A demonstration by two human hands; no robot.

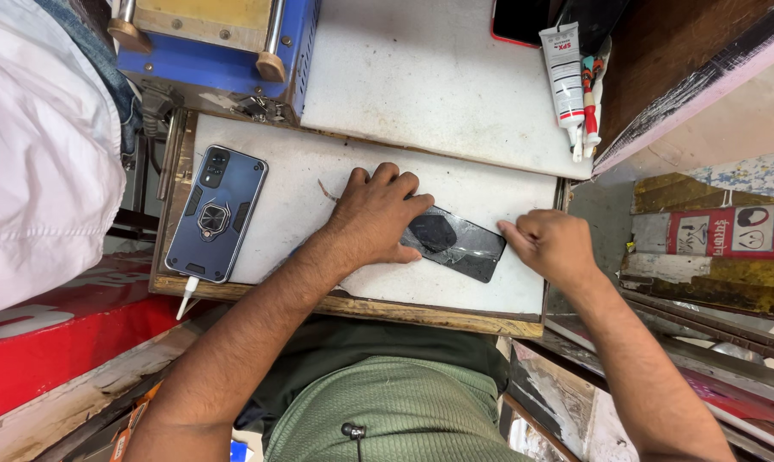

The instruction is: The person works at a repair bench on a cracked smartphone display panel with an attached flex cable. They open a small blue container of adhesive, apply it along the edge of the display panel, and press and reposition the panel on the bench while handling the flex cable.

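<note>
On the scuffed white worktop (318, 201), left hand (376, 218) flat on black phone (455, 244), right hand (549, 244) in pinching grip at its end.

I have one view only, from the camera worn on the head, looking almost straight down at close range. The white work board (318, 197) fills the middle of the frame; the blue machine (220, 51) sits beyond its far left corner, and my own torso lies below its near edge.
</note>
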